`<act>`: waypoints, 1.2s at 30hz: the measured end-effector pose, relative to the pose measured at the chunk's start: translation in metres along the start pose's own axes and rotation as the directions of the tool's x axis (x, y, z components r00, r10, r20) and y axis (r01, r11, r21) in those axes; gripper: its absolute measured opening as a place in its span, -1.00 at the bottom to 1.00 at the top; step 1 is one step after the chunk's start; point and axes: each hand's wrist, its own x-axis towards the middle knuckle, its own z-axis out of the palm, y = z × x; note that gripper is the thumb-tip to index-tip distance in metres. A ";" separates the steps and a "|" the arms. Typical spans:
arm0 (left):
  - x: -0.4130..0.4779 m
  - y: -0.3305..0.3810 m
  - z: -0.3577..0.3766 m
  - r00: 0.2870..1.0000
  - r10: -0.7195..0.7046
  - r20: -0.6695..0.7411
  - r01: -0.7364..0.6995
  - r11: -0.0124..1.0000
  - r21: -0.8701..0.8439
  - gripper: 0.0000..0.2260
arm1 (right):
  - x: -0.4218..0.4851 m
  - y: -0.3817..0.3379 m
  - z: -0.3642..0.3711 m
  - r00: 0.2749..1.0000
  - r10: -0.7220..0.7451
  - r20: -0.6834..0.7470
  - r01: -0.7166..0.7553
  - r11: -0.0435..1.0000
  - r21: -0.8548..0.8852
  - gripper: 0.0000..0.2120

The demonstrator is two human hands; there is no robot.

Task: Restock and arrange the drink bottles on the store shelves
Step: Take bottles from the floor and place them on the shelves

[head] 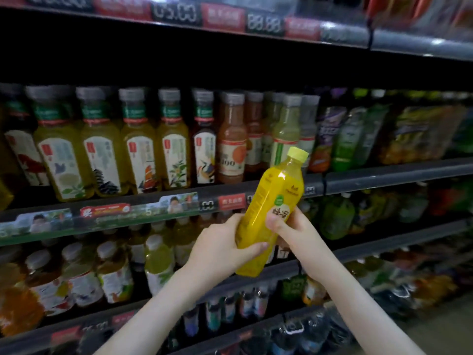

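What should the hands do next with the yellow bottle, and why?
Probably tip the yellow bottle upright. The left hand and right hand both hold it tilted in front of the shelves, its cap leaning right, while the shelf bottles stand straight.

Stacked shelves (384, 175) are packed with upright bottles (102, 155); price tags (227, 201) are fixed along edges toward 9 o'clock.

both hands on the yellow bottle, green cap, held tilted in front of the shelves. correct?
Not quite: the cap is yellow, not green, as the head view shows. The rest holds: left hand and right hand both grip the yellow bottle, tilted in front of the shelves.
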 end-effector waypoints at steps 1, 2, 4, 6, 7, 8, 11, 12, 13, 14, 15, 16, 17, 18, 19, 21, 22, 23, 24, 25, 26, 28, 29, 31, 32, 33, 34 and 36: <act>0.005 0.013 0.006 0.998 0.024 -0.050 -0.020 0.996 0.082 -0.44 | 0.000 -0.002 -0.011 1.000 0.006 -0.021 -0.007 1.000 -0.022 -0.48; 0.010 0.026 0.014 0.995 0.056 -0.085 -0.043 0.989 0.142 -0.46 | -0.001 -0.003 -0.023 0.999 0.017 -0.045 -0.018 0.999 -0.029 -0.46; 0.019 0.048 0.030 0.991 0.101 -0.093 -0.079 0.974 0.211 -0.47 | -0.006 -0.003 -0.047 0.994 0.037 -0.105 -0.039 0.999 -0.015 -0.59; 0.027 0.067 0.050 0.992 0.114 -0.049 -0.100 0.970 0.224 -0.45 | -0.012 0.002 -0.074 0.985 0.059 -0.160 -0.065 0.997 -0.030 -0.68; 0.030 0.076 0.061 0.993 0.119 -0.021 -0.112 0.970 0.214 -0.43 | -0.016 0.004 -0.089 0.981 0.068 -0.181 -0.077 0.996 -0.046 -0.71; 0.033 0.084 0.071 0.992 0.129 0.010 -0.129 0.975 0.183 -0.42 | -0.018 0.008 -0.104 0.976 0.075 -0.206 -0.089 0.994 -0.063 -0.73; 0.044 0.103 0.101 0.980 0.161 0.115 -0.167 0.985 0.040 -0.43 | -0.023 0.021 -0.152 0.958 0.105 -0.266 -0.138 0.985 -0.108 -0.71; 0.048 0.104 0.107 0.977 0.173 0.128 -0.175 0.985 0.003 -0.45 | -0.024 0.024 -0.162 0.951 0.109 -0.288 -0.148 0.982 -0.116 -0.64; 0.051 0.104 0.113 0.975 0.179 0.134 -0.177 0.984 -0.024 -0.48 | -0.025 0.026 -0.170 0.944 0.115 -0.308 -0.158 0.980 -0.118 -0.55; 0.055 0.108 0.120 0.976 0.180 0.122 -0.177 0.983 -0.041 -0.50 | -0.025 0.028 -0.183 0.939 0.110 -0.325 -0.155 0.981 -0.118 -0.48; 0.060 0.111 0.127 0.980 0.172 0.099 -0.168 0.985 -0.045 -0.52 | -0.023 0.030 -0.197 0.937 0.096 -0.336 -0.141 0.984 -0.112 -0.46; 0.065 0.115 0.133 0.984 0.167 0.066 -0.164 0.985 -0.048 -0.54 | -0.021 0.031 -0.209 0.934 0.084 -0.348 -0.128 0.986 -0.105 -0.47; 0.072 0.119 0.137 0.986 0.164 0.039 -0.161 0.986 -0.052 -0.57 | -0.020 0.029 -0.220 0.927 0.070 -0.369 -0.115 0.988 -0.102 -0.49; 0.079 0.124 0.140 0.986 0.166 0.018 -0.164 0.985 -0.056 -0.59 | -0.018 0.027 -0.230 0.917 0.053 -0.396 -0.100 0.990 -0.097 -0.49; 0.087 0.129 0.142 0.985 0.170 0.008 -0.170 0.984 -0.058 -0.61 | -0.017 0.023 -0.238 0.906 0.036 -0.422 -0.084 0.992 -0.095 -0.48; 0.104 0.140 0.144 0.980 0.199 0.006 -0.198 0.978 -0.069 -0.63 | -0.015 0.015 -0.252 0.885 0.007 -0.465 -0.053 0.995 -0.085 -0.47; 0.113 0.146 0.146 0.974 0.224 0.018 -0.222 0.972 -0.082 -0.64 | -0.015 0.010 -0.258 0.875 -0.005 -0.484 -0.041 0.996 -0.083 -0.47; 0.121 0.153 0.149 0.966 0.254 0.041 -0.249 0.963 -0.100 -0.63 | -0.015 0.006 -0.265 0.864 -0.011 -0.503 -0.037 0.996 -0.085 -0.48; 0.128 0.161 0.153 0.954 0.290 0.070 -0.280 0.952 -0.124 -0.62 | -0.015 0.002 -0.272 0.856 -0.014 -0.517 -0.040 0.995 -0.094 -0.49; 0.135 0.171 0.159 0.939 0.329 0.105 -0.310 0.937 -0.159 -0.60 | -0.017 -0.002 -0.280 0.854 -0.018 -0.520 -0.045 0.993 -0.109 -0.52; 0.139 0.182 0.166 0.919 0.368 0.140 -0.338 0.919 -0.204 -0.58 | -0.020 -0.005 -0.290 0.855 -0.025 -0.519 -0.045 0.991 -0.123 -0.58; 0.144 0.204 0.182 0.883 0.433 0.181 -0.367 0.877 -0.309 -0.56 | -0.028 -0.009 -0.310 0.856 -0.038 -0.516 -0.049 0.987 -0.153 -0.63; 0.144 0.215 0.191 0.871 0.451 0.192 -0.368 0.861 -0.352 -0.57 | -0.033 -0.010 -0.319 0.856 -0.038 -0.516 -0.055 0.985 -0.164 -0.63; 0.141 0.235 0.208 0.855 0.471 0.218 -0.363 0.843 -0.397 -0.61 | -0.045 -0.010 -0.339 0.857 -0.030 -0.515 -0.065 0.984 -0.167 -0.63; 0.140 0.243 0.217 0.850 0.475 0.230 -0.360 0.840 -0.406 -0.63 | -0.051 -0.009 -0.350 0.855 -0.024 -0.517 -0.073 0.984 -0.165 -0.64; 0.139 0.252 0.226 0.844 0.479 0.240 -0.359 0.838 -0.410 -0.65 | -0.057 -0.007 -0.363 0.853 -0.015 -0.522 -0.083 0.983 -0.164 -0.64; 0.138 0.260 0.234 0.841 0.482 0.246 -0.359 0.837 -0.413 -0.67 | -0.062 -0.005 -0.376 0.850 -0.010 -0.526 -0.088 0.983 -0.161 -0.65; 0.139 0.279 0.252 0.840 0.484 0.245 -0.364 0.838 -0.407 -0.70 | -0.070 0.000 -0.405 0.849 -0.015 -0.528 -0.087 0.982 -0.167 -0.65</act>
